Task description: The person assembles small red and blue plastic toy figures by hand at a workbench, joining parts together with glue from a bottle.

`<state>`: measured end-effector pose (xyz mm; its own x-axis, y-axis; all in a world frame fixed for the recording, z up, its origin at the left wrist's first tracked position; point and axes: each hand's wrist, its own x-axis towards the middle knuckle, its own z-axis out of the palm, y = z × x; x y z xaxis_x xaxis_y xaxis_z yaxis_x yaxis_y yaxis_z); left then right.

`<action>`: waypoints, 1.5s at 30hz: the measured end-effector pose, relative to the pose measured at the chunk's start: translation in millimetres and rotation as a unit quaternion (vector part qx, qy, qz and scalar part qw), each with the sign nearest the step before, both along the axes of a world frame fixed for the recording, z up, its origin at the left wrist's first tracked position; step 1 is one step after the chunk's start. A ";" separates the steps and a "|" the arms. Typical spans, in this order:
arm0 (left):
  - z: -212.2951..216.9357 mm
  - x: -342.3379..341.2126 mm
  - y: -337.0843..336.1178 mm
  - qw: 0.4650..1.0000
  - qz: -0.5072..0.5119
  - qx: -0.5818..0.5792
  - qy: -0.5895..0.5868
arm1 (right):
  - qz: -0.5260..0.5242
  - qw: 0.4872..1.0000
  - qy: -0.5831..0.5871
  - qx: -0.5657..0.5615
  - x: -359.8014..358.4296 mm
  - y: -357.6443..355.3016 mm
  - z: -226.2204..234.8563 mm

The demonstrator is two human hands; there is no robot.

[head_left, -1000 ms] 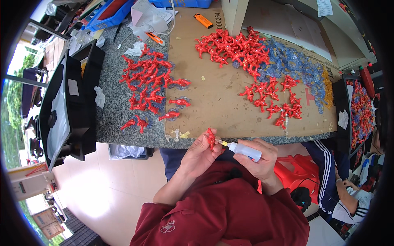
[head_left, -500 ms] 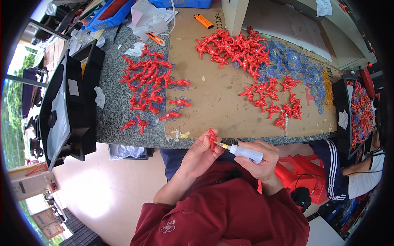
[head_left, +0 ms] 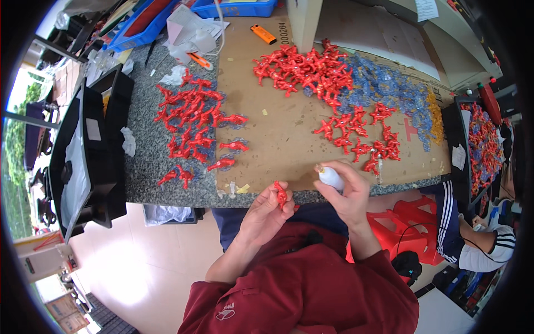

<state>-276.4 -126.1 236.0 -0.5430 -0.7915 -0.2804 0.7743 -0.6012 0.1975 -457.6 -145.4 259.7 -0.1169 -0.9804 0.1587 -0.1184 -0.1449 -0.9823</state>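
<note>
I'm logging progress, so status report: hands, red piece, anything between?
Left hand pinching red limbed plastic figure. Right hand gripping white plastic squeeze bottle, apart from figure. Nothing visible between them.

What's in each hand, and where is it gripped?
The left hand pinches a small, glossy red branching piece; exactly which part is unclear. The right hand grips a whitish plastic squeeze bottle around its body.

glare whitens the floor (head_left: 150,264) and edges bend

floor (head_left: 172,247): pale, glossy, bright glare (head_left: 125,270) | red plastic stool (head_left: 384,245): right | window (head_left: 15,158): greenery (head_left: 29,93), far left
</note>
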 end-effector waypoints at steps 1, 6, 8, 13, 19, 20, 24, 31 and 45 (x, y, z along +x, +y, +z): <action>-0.2 0.3 1.1 1.000 0.009 -0.007 -0.014 | 0.010 0.997 0.070 -0.031 2.9 -8.2 -0.1; -0.4 -0.1 4.0 0.999 0.019 -0.023 -0.030 | 0.015 0.992 0.120 -0.023 23.7 -33.7 -13.0; 1.1 -3.2 3.7 0.999 0.013 -0.023 -0.025 | 0.021 0.989 0.140 -0.044 22.8 -35.6 -17.6; 1.8 -3.9 3.6 0.999 0.013 -0.016 -0.049 | -0.021 0.990 0.134 -0.044 -1.5 -19.4 -3.1; 2.6 -12.9 2.9 0.999 -0.014 -0.016 -0.050 | -0.162 0.913 0.365 -0.085 -84.8 -34.5 3.1; 2.7 -14.9 2.8 0.999 -0.017 -0.018 -0.047 | -0.186 0.888 0.406 -0.111 -94.7 -42.5 2.5; 1.3 -17.1 3.4 0.998 -0.031 -0.020 -0.057 | -0.143 0.888 0.423 -0.113 -109.9 -77.2 7.7; 3.6 -19.8 4.2 0.997 -0.042 -0.007 -0.058 | -0.049 0.877 0.432 -0.205 -98.3 -108.4 16.5; 6.0 -25.0 2.7 0.989 0.007 -0.120 -0.085 | 0.016 0.995 0.006 0.102 -17.1 11.9 15.7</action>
